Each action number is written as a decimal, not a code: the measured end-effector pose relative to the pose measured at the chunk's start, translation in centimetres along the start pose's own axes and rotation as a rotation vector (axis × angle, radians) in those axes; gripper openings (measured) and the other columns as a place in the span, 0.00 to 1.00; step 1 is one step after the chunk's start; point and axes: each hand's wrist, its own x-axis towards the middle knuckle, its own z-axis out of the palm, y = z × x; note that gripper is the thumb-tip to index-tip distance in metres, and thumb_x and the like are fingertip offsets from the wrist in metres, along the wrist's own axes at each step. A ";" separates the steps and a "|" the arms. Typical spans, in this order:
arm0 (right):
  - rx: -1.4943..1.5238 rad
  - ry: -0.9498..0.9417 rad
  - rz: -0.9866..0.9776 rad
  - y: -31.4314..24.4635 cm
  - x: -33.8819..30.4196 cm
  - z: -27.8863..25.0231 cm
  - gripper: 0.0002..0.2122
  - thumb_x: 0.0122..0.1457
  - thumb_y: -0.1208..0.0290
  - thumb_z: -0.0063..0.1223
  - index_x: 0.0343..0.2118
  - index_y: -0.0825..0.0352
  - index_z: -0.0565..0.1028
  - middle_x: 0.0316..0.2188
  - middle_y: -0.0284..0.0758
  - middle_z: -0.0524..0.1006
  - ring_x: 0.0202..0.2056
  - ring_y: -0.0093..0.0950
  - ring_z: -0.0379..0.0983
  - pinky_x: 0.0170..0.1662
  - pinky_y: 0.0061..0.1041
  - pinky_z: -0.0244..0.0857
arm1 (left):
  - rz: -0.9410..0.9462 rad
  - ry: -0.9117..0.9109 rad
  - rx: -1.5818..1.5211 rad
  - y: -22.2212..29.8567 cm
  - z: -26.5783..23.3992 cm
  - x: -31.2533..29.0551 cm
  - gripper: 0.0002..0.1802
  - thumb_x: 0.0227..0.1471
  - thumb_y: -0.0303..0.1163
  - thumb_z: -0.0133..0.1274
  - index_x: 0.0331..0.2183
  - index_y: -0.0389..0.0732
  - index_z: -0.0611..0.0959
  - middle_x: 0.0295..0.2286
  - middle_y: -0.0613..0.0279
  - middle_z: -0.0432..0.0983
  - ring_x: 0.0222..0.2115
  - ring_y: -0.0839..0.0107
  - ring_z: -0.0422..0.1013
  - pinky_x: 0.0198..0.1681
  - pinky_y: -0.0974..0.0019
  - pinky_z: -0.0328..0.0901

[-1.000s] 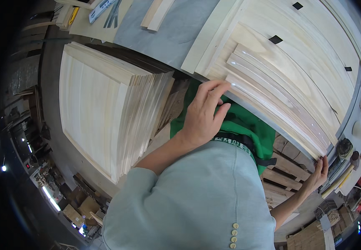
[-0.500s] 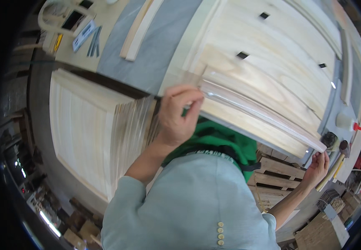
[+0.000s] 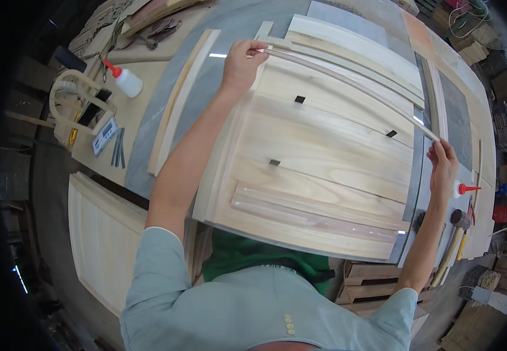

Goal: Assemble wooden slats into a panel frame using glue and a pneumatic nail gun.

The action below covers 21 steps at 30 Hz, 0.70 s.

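Note:
A long thin wooden strip [image 3: 354, 88] stretches between my hands above the far side of a pale wooden panel [image 3: 323, 155], and it looks curved. My left hand [image 3: 243, 65] pinches its left end near the panel's far left corner. At the other end, my right hand [image 3: 442, 165] grips the strip with thumb and fingers, by the panel's right edge. Small black pieces [image 3: 300, 99] sit on the panel's boards. A pale frame rail [image 3: 213, 169] runs along its left side. Across the near part lies a flat strip with a glossy surface [image 3: 318, 220].
Two loose wooden strips [image 3: 184, 99] lie on the grey tabletop at left. Glue bottles with red tips stand at left [image 3: 128, 83] and right. A mallet [image 3: 459, 220] rests on the right. Door-like panels [image 3: 104, 231] are stacked below left. Pallets [image 3: 376, 274] stand below the near edge.
Both hands have moved from the panel's near edge to its far side, arms now stretched out, with a strip between them. The view has shifted as well.

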 end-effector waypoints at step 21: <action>-0.317 -0.114 0.268 5.6 12.2 5.0 0.09 0.56 0.66 0.55 0.27 0.67 0.75 0.21 0.30 0.74 0.19 0.18 0.69 0.22 0.17 0.63 | 0.323 -0.053 0.494 -6.5 4.8 4.9 0.07 0.46 0.30 0.55 0.30 0.38 0.81 0.31 0.56 0.74 0.36 0.58 0.70 0.41 0.59 0.65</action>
